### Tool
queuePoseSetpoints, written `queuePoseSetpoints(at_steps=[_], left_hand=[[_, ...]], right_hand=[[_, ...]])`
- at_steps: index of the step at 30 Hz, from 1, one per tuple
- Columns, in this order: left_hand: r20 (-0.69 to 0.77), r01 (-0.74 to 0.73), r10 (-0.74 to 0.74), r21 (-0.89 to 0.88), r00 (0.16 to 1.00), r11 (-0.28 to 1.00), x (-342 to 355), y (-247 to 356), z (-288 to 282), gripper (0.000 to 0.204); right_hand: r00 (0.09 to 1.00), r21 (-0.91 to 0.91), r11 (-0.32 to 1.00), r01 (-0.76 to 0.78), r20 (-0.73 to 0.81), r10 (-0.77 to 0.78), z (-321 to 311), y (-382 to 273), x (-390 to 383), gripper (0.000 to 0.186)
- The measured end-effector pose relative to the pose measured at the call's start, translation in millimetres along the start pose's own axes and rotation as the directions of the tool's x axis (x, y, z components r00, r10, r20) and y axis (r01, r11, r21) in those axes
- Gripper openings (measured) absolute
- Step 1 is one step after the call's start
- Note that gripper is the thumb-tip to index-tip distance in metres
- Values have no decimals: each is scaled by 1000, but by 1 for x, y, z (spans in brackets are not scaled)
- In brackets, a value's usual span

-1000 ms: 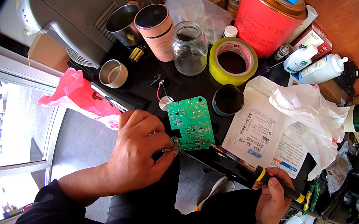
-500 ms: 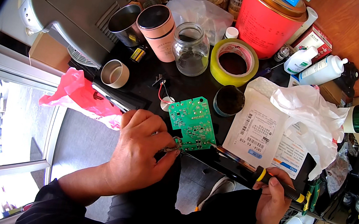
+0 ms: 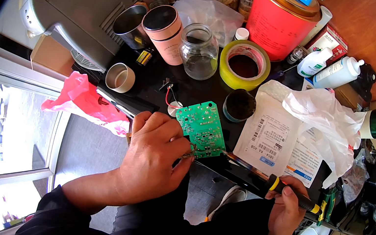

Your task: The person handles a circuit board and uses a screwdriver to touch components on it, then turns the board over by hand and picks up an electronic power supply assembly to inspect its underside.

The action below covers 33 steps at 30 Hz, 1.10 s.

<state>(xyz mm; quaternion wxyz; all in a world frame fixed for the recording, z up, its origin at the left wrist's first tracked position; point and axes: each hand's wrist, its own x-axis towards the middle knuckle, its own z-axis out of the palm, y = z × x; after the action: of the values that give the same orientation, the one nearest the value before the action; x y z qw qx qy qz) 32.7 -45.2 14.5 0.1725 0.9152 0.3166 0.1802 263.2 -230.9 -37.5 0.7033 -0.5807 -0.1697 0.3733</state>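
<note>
A green circuit board [image 3: 203,127] lies at the table's front edge, solder side up. My left hand [image 3: 154,154] is closed at its lower left corner, with thin silvery wire [image 3: 187,155] at the fingertips; the palm hides the rest. My right hand [image 3: 287,204] grips the black and yellow handle of a soldering iron [image 3: 258,171]. The iron points left, its tip by the board's lower right corner; whether it touches cannot be told. Red and black leads run from the board's left side near a small round white part [image 3: 175,108].
Behind the board stand a dark small cup [image 3: 239,105], yellow tape roll [image 3: 225,74], glass jar [image 3: 198,64] and pink tumbler [image 3: 165,39]. A white envelope [image 3: 266,125] and crumpled plastic bag [image 3: 320,117] lie right. A red bag [image 3: 83,102] hangs over the left edge.
My left hand has shifted slightly and turned, covering more of the board's lower left corner and the silvery wire. My right hand and the soldering iron stay nearly still.
</note>
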Motion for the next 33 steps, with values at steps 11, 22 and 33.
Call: queuePoseSetpoints(at_steps=[11, 22, 33], left_hand=[[9, 3, -4, 8, 1000, 1000, 0, 3, 3, 14], [18, 13, -13, 13, 1000, 1000, 0, 2, 4, 13], [14, 13, -13, 0, 1000, 1000, -1, 3, 6, 13]], right_hand=[[1000, -2, 1000, -25, 3, 25, -2, 1, 0, 28], [999, 15, 999, -31, 12, 31, -2, 2, 0, 28], [1000, 6, 1000, -20, 18, 20, -1, 0, 0, 29]])
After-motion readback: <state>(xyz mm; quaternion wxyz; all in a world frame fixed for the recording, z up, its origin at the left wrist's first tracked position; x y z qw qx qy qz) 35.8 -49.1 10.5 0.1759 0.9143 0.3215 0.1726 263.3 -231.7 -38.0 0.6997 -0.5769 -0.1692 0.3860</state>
